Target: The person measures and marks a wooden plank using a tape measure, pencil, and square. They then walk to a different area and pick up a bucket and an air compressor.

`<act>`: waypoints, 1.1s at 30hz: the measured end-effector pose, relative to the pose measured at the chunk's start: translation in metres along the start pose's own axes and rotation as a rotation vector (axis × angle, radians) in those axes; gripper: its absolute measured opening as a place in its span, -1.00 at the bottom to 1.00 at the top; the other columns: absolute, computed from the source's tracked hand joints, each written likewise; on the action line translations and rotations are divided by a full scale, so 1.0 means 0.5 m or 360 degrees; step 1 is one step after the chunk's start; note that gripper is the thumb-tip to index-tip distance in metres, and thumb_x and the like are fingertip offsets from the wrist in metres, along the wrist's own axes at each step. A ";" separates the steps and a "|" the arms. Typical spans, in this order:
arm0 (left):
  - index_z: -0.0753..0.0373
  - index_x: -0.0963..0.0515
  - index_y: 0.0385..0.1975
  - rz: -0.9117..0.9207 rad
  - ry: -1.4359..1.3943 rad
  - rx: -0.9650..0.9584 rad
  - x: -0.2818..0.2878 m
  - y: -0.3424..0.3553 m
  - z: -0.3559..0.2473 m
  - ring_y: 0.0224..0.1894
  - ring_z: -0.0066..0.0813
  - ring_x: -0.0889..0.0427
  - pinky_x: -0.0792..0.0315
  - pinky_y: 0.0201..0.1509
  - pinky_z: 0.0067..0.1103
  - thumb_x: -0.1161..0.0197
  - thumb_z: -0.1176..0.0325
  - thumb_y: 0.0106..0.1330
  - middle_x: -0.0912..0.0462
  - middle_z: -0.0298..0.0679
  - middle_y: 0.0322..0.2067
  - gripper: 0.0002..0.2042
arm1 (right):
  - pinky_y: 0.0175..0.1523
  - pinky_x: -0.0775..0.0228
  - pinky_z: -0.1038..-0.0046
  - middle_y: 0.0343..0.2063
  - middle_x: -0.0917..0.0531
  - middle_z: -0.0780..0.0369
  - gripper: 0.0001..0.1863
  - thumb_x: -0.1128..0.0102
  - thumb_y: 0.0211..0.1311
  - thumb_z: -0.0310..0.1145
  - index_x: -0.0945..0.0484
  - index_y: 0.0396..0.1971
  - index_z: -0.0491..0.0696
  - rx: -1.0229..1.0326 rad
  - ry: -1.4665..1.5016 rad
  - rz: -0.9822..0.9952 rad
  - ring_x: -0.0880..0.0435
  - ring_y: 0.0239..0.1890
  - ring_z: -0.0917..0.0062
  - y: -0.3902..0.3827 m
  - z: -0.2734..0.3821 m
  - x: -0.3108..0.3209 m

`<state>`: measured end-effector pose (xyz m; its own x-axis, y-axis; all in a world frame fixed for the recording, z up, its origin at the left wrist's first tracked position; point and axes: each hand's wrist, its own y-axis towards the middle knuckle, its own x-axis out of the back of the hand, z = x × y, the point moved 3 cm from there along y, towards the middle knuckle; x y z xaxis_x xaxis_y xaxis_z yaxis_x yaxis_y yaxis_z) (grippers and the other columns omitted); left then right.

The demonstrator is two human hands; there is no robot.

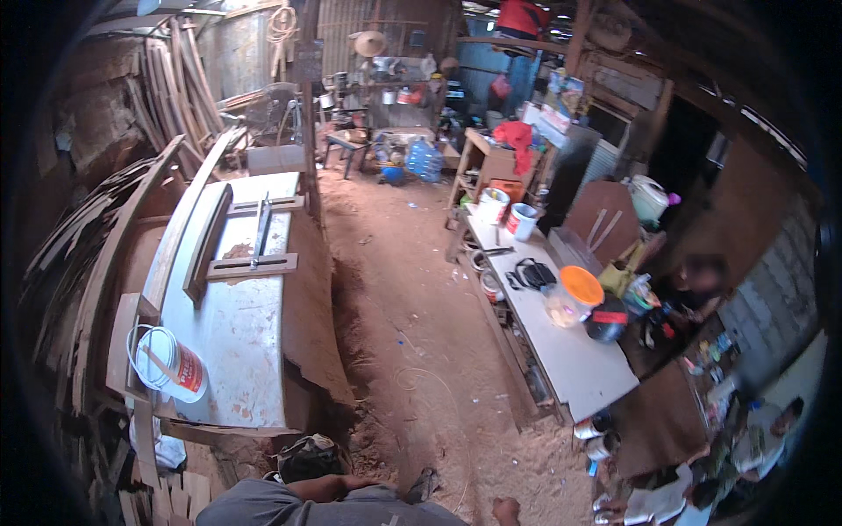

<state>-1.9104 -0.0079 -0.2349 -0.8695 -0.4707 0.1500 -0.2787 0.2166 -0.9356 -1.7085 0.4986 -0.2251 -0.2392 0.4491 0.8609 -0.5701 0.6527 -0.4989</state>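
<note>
At the lower edge, skin of my left arm (329,486) shows along my grey shirt (263,508); its fingers are not clearly visible. My right hand (506,510) is low, right of my body over the dirt floor, partly cut off, its grip unclear. A dark bag-like bundle (307,456) lies just ahead of me. On the left, a white-topped bench (246,351) holds a white bucket (175,364) with a stick and a wooden frame (250,267) with a metal bar.
A long table (605,377) on the right holds tubs (522,223), an orange-lidded container (574,298) and bags. A person (702,294) is beside it; others (759,443) sit lower right. Planks (171,79) lean at back left. A dirt path (412,333) runs between bench and table.
</note>
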 end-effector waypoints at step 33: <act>0.22 -0.72 0.19 -0.0921 -0.0319 -0.0605 1.394 0.582 -1.133 0.25 -0.13 -0.73 -0.52 0.39 -0.33 -0.24 -0.21 0.49 -0.76 -0.02 0.20 -0.40 | 0.21 -0.58 0.09 -0.09 -0.81 -0.03 -0.55 -0.15 0.39 0.04 -0.83 -0.15 0.00 0.0981 -0.0458 0.0580 -0.80 0.04 0.04 1.437 1.182 0.545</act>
<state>-2.8286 0.2117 -0.2218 -0.4581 -0.7400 0.4925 -0.8264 0.1505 -0.5426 -2.6477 0.7297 -0.2900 -0.6427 0.3389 0.6871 -0.7307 -0.0016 -0.6827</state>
